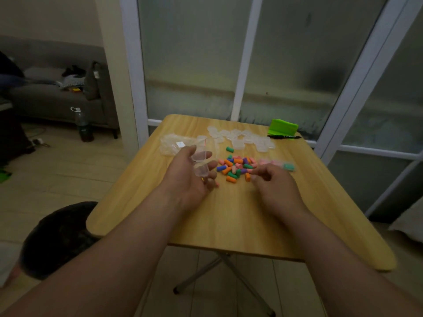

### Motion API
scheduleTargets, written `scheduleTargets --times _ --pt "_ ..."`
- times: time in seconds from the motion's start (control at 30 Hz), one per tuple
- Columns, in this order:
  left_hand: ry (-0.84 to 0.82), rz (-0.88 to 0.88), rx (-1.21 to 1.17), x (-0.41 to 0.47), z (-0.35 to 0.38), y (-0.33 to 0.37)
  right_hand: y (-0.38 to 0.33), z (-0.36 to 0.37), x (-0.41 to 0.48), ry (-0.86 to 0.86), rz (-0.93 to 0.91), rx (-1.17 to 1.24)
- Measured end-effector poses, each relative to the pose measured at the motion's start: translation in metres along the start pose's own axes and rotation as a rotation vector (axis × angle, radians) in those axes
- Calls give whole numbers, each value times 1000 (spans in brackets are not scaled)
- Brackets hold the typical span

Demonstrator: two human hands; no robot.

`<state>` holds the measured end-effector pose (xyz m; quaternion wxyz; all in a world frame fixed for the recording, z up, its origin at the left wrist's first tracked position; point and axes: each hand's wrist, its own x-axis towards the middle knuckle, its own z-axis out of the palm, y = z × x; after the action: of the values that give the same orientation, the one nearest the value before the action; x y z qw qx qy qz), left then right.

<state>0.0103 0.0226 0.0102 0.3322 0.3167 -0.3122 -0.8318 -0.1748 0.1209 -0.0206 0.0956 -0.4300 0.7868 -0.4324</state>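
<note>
- Head view: my left hand (pixel 194 177) lies palm up over the wooden table (pixel 229 213), with thumb and fingers curled round a small clear hinged case (pixel 201 164) that stands open.
- My right hand (pixel 272 181) is knuckles up, fingers curled, their tips at the near right edge of the pile of coloured foam earplugs (pixel 235 167). I cannot tell whether a plug is already pinched between them.
- I judge the plugs to be almost weightless and squashy. They should give under a pinch and spring back, so nothing will break, but they roll and scatter easily.
- I would take one plug across its middle with thumb and forefinger, from the loose edge of the pile rather than its thick centre.
- The case looks like thin, smooth, light plastic, slippery and easy to flip. I hold it by the lower shell and leave the lid free, since the hinge is probably the weak spot.
- One green plug (pixel 229 149) lies apart, beyond the pile.
- Further off lie a heap of empty clear cases (pixel 242 138), a crumpled plastic bag (pixel 176 144), filled cases (pixel 277 164) to the right, and a black marker (pixel 283 136).
</note>
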Motion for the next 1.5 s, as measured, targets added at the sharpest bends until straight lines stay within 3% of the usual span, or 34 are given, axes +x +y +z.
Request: scheduleTargets --times 0.13,0.47,0.67,0.83,1.03,1.3,1.43,1.5 --pt "-45 -63 -26 1 -1 -3 -8 21 -4 -33 -114 -165" --pt "-31 -107 35 2 0 -5 -17 37 -2 31 -120 -331" --pt "-26 -127 65 4 0 -10 -19 26 0 33 -107 -109" --pt "-104 -147 77 0 7 -13 -37 3 -11 20 -233 71" --pt "-215 -186 103 -3 11 -22 -52 2 -27 -76 -363 -67" --pt "-255 -196 80 2 16 -24 -47 8 -26 -112 -398 -234" --pt "-286 -201 39 3 14 -24 -44 5 -24 -148 -390 -202" --pt "-254 -193 39 3 14 -23 -42 -2 -19 -75 -356 -84"
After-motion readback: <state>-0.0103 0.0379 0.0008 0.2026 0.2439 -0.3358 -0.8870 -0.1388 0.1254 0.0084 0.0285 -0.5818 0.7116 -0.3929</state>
